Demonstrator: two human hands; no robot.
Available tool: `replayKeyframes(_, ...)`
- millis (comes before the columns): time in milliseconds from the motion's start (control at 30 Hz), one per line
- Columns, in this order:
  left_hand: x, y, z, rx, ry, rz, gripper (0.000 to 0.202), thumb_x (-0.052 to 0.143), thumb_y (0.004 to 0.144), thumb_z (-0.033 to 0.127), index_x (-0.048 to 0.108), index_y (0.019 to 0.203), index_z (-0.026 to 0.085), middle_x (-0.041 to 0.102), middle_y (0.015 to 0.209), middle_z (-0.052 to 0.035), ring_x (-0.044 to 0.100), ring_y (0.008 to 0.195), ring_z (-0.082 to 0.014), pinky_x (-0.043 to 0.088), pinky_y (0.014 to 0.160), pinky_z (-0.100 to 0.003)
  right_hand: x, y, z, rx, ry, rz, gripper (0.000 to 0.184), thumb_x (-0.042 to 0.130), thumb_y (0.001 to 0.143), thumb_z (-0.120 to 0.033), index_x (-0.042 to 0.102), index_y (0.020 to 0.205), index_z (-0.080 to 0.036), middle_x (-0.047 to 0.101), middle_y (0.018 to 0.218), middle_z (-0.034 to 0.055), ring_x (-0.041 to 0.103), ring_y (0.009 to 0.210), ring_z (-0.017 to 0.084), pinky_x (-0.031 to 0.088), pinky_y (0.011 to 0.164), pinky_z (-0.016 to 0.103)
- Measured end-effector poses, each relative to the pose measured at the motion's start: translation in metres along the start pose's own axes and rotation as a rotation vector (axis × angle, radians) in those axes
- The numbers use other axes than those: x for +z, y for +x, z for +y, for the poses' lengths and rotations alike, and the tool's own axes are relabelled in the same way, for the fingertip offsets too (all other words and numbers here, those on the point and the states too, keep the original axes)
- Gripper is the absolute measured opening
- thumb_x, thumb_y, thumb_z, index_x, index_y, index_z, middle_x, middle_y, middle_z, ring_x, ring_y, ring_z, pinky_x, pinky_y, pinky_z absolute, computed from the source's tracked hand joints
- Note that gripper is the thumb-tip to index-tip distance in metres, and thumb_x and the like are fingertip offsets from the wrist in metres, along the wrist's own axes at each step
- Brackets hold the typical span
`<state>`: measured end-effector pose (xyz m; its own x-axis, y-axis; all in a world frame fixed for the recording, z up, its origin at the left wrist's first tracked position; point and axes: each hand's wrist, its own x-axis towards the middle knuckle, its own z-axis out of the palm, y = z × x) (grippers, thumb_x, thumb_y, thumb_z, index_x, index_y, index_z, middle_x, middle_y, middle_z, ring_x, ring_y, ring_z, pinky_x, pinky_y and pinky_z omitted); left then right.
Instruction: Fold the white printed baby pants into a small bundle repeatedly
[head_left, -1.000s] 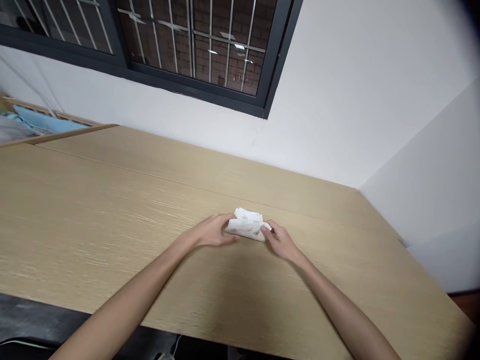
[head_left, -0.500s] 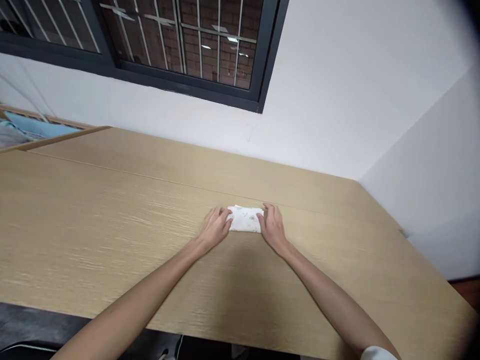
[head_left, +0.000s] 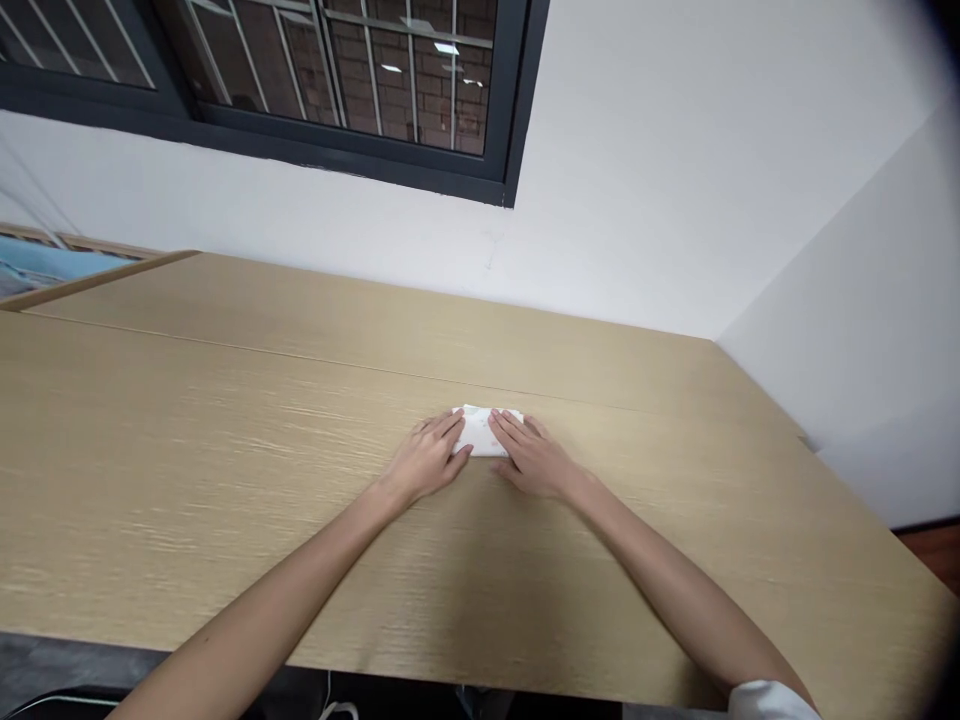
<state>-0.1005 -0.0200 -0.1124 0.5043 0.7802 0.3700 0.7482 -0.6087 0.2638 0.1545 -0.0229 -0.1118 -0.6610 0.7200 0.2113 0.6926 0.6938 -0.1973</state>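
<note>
A small folded white cloth with a faint print [head_left: 478, 430] lies flat on the light wooden table [head_left: 225, 440], a little right of centre. My left hand [head_left: 429, 462] rests flat with its fingers stretched out, the fingertips on the cloth's left end. My right hand [head_left: 531, 459] lies flat over the cloth's right half, fingers stretched and pointing left, and covers most of that part. Neither hand grips the cloth; both press down on it.
A white wall with a dark-framed barred window [head_left: 337, 90] runs behind the table. A second white wall [head_left: 862, 330] closes the right side. At the far left a wooden rail [head_left: 90, 278] borders something blue. The table's near edge runs along the bottom.
The cloth was held up slightly between both hands a second ago; it now lies flat. My right hand has slid left onto it, and both hands have flattened.
</note>
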Motion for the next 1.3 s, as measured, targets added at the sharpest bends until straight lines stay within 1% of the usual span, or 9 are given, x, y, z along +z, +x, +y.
replayKeyframes(167,0.0,-0.004,-0.01,0.043,0.019,-0.047,0.054,0.054,0.099,0.047,0.053,0.143,0.016,0.047,0.157,-0.0175,0.046,0.144,-0.0344,0.037,0.118,-0.053,-0.018,-0.002,0.012,0.03,0.042,-0.165,0.081,0.052,0.102,-0.046,0.013,0.166,-0.017,0.02,0.168,0.0166,0.021,0.156,0.033,0.019,0.125,0.057)
replayKeyframes(267,0.0,-0.003,-0.01,0.022,-0.014,-0.061,0.066,0.063,0.093,0.052,0.05,0.146,0.016,0.044,0.159,-0.019,0.045,0.144,-0.0366,0.036,0.118,-0.055,-0.022,0.001,0.013,0.02,0.062,-0.162,0.081,0.054,0.099,-0.038,0.013,0.165,-0.017,0.023,0.168,0.0173,0.023,0.155,0.032,0.019,0.123,0.056)
replayKeyframes(500,0.002,0.008,-0.007,-0.023,-0.038,-0.049,0.062,0.065,0.089,0.04,0.048,0.142,0.014,0.053,0.15,-0.0207,0.052,0.135,-0.0371,0.04,0.112,-0.053,0.0,0.013,0.015,0.053,0.061,0.129,0.073,0.053,0.082,-0.013,0.038,0.153,-0.015,0.054,0.149,0.0177,0.049,0.134,0.033,0.034,0.112,0.052)
replayKeyframes(667,-0.005,0.009,-0.002,-0.031,0.004,0.016,0.033,0.05,0.092,0.016,0.06,0.123,0.02,0.064,0.135,-0.0155,0.055,0.126,-0.0332,0.038,0.107,-0.053,0.013,0.014,0.02,0.033,0.182,0.331,0.046,0.044,0.094,-0.016,0.05,0.139,-0.018,0.061,0.137,0.0159,0.054,0.13,0.031,0.04,0.11,0.051)
replayKeyframes(767,-0.021,0.005,0.007,-0.096,-0.034,0.073,0.023,0.048,0.096,0.024,0.064,0.112,0.022,0.067,0.121,-0.0118,0.058,0.117,-0.0313,0.04,0.102,-0.051,0.003,0.017,0.014,0.126,0.346,0.46,0.042,0.049,0.097,-0.027,0.044,0.139,-0.021,0.065,0.126,0.0148,0.059,0.121,0.03,0.046,0.106,0.05)
replayKeyframes(867,-0.035,0.002,0.016,-0.202,-0.237,0.091,0.021,0.049,0.096,0.035,0.065,0.101,0.022,0.067,0.106,-0.0076,0.061,0.103,-0.0273,0.045,0.093,-0.044,-0.014,0.027,0.001,0.182,0.574,0.555,0.054,0.053,0.099,-0.037,0.029,0.145,-0.022,0.064,0.121,0.0146,0.063,0.112,0.027,0.053,0.097,0.044)
replayKeyframes(1000,-0.037,-0.003,0.021,-0.336,-0.519,0.063,0.036,0.058,0.091,0.041,0.052,0.12,0.02,0.067,0.093,-0.0023,0.065,0.085,-0.0218,0.05,0.077,-0.033,-0.021,0.048,0.0,0.207,0.754,0.59,0.065,0.059,0.095,-0.041,0.023,0.146,-0.025,0.056,0.131,0.0152,0.065,0.104,0.023,0.057,0.083,0.037)
replayKeyframes(1133,-0.026,-0.009,0.022,-0.374,-0.318,-0.063,0.046,0.059,0.092,0.039,0.045,0.13,0.018,0.071,0.093,-0.0062,0.069,0.083,-0.0259,0.049,0.074,-0.036,0.001,0.072,0.023,0.36,0.788,0.443,0.07,0.069,0.085,-0.038,0.032,0.142,-0.023,0.052,0.136,0.0163,0.064,0.083,0.017,0.057,0.073,0.037)
replayKeyframes(1300,-0.021,-0.015,0.027,-0.243,0.121,0.004,0.024,0.052,0.097,0.032,0.058,0.113,0.016,0.068,0.116,-0.0202,0.064,0.109,-0.0359,0.049,0.09,-0.049,0.021,0.094,0.032,0.385,0.608,0.371,0.061,0.067,0.087,-0.033,0.042,0.141,-0.018,0.058,0.13,0.0165,0.063,0.107,0.024,0.053,0.096,0.047)
